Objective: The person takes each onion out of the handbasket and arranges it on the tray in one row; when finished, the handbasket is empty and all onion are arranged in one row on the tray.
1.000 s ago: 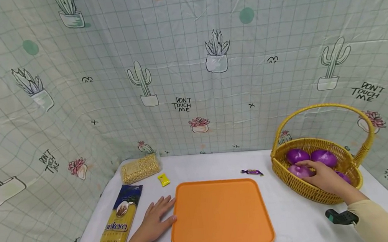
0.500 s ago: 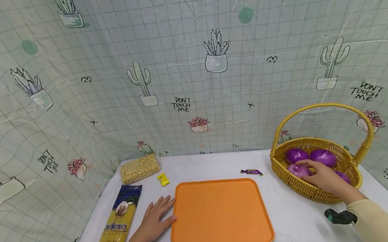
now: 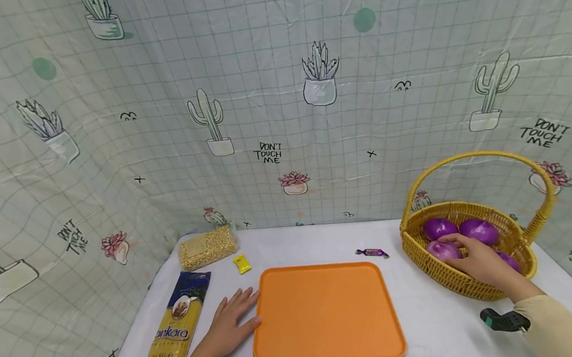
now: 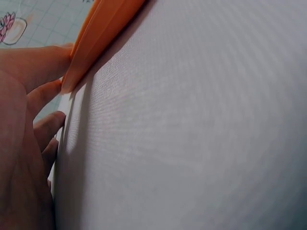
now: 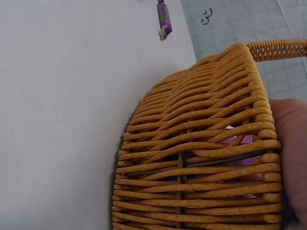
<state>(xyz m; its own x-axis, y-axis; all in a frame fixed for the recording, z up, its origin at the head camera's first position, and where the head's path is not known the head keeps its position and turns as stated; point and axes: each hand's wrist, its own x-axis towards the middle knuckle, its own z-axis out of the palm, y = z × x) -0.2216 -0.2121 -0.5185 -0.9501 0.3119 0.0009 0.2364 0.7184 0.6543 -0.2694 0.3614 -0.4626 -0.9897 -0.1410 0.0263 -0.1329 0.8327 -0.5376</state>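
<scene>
At the right of the head view, my right hand (image 3: pixel 482 263) reaches into a yellow wicker basket (image 3: pixel 459 285) and holds a light purple onion (image 3: pixel 442 250) between thumb and fingers. The onion is still inside the basket, beside several darker purple onions (image 3: pixel 479 232). In the right wrist view the basket wall (image 5: pixel 201 163) hides most of the hand. My left hand (image 3: pixel 227 325) lies with straight, spread fingers on the white table, its thumb and a fingertip touching the left edge of an orange tray (image 3: pixel 327 314). The tray edge also shows in the left wrist view.
Left of the left hand lies a pack of spaghetti (image 3: pixel 174 330). Behind it are a bag of corn kernels (image 3: pixel 207 247) and a small yellow packet (image 3: pixel 242 264). A purple wrapped candy (image 3: pixel 372 252) lies between tray and basket. The basket's tall handle (image 3: pixel 478 154) arches above its rim.
Both hands keep their places, the right on the onion and the left at the tray edge. Only a slight shift of the whole head view shows.
</scene>
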